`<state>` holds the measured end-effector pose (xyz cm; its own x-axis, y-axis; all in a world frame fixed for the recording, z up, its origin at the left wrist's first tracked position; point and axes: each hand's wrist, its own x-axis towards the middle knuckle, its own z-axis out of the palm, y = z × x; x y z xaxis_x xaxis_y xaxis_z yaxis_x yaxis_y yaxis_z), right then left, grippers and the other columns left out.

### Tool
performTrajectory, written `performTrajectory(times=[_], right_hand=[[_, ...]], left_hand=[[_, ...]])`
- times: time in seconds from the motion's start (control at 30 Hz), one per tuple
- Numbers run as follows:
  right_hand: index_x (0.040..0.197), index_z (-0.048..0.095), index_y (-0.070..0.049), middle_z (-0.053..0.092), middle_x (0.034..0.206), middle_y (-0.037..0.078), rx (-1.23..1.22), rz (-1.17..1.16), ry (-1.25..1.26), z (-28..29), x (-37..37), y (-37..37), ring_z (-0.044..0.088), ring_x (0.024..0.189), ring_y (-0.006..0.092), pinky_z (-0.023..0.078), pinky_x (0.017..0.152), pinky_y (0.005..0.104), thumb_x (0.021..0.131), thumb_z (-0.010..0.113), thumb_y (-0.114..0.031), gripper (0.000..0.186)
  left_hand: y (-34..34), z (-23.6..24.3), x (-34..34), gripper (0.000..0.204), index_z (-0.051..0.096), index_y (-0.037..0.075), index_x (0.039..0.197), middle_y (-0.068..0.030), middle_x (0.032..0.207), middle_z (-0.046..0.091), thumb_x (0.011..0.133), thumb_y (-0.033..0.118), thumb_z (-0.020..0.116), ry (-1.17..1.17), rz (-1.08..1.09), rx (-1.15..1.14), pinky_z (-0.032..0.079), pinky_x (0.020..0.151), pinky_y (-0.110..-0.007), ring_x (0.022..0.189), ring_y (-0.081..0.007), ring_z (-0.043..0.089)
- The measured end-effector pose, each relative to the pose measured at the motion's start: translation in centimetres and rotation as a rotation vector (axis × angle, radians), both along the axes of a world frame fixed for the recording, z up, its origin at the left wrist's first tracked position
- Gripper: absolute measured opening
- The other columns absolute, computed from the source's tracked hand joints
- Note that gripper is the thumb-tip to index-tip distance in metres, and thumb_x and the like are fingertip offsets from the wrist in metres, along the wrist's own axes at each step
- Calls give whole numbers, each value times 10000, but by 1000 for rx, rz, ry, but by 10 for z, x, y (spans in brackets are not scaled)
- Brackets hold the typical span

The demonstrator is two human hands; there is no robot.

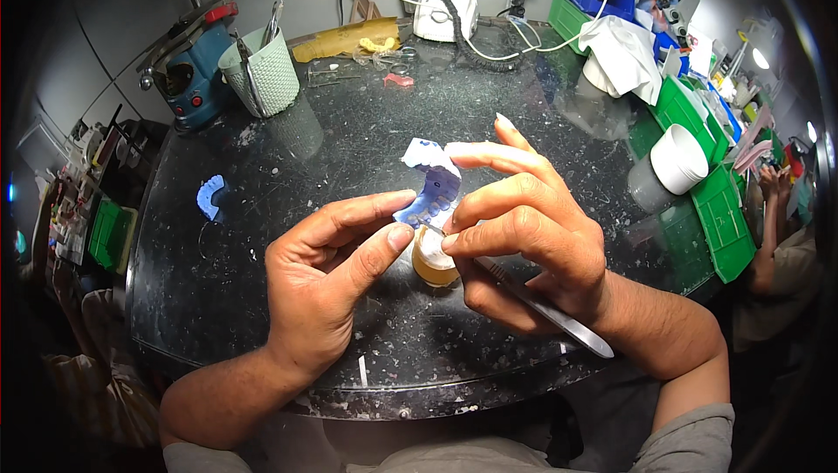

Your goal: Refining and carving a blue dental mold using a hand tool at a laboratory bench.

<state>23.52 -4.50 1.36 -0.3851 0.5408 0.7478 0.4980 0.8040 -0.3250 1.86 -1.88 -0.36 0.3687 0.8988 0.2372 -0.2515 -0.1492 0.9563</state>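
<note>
Between the thumb and fingers of my left hand [319, 272] is a pale blue, horseshoe-shaped dental arch piece [443, 178] with tooth shapes along it. My right hand [537, 224] grips a slim metal scalpel [563, 323], its handle slanting toward the lower right. The scalpel's tip is close to the arch's lower edge; whether it touches cannot be made out. My right index finger reaches to the arch's upper part. Just below sits a small tan cup [435, 270] with white material inside, partly hidden by my fingers.
A second, blue dental arch piece [209, 196] lies on the black table [349, 141] at left. At the back are a woven tool basket [275, 80], a blue machine [194, 89] and a white box with a cord [445, 15]. Green trays [723, 224] and a white tub [679, 161] line the right.
</note>
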Motion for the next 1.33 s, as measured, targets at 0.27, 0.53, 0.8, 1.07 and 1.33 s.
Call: performTrajectory(times=[0.27, 0.53, 0.8, 1.07, 1.33], right_hand=[[959, 710, -84, 685, 969, 63, -11, 16, 8, -1, 0, 1, 622, 1184, 369, 303, 1130, 608, 658, 743, 59, 334], [960, 707, -95, 684, 972, 56, -24, 20, 27, -2, 0, 1, 618, 1191, 372, 296, 1129, 614, 663, 749, 58, 337], [958, 716, -105, 677, 1004, 45, -34, 26, 0, -3, 2, 2, 600, 1216, 382, 289, 1124, 634, 669, 758, 47, 329], [953, 717, -111, 677, 1003, 43, -18, 46, -11, -5, 4, 4, 599, 1215, 392, 277, 1116, 660, 691, 764, -2, 288], [965, 714, -114, 682, 1011, 48, -10, 52, -9, -5, 5, 4, 599, 1216, 397, 270, 1117, 664, 695, 782, -39, 289]], left_hand=[[1, -1, 0, 249, 644, -51, 1164, -150, 1141, 702, 919, -16, 679, -29, -19, 0, 519, 972, -301, 1064, -169, 666], [0, -2, 1, 228, 646, -44, 1132, -145, 1119, 702, 908, -31, 686, -35, 4, 9, 525, 967, -309, 1053, -174, 670], [1, -2, 2, 229, 647, -42, 1128, -139, 1112, 703, 904, -29, 692, -36, 8, 22, 523, 967, -314, 1045, -172, 670], [1, -3, 2, 232, 651, -37, 1128, -127, 1100, 704, 900, -35, 694, -23, 18, 17, 527, 955, -310, 1032, -165, 670], [1, -4, 1, 238, 649, -33, 1135, -127, 1099, 704, 902, -31, 694, -23, 3, 23, 528, 950, -304, 1034, -166, 668]])
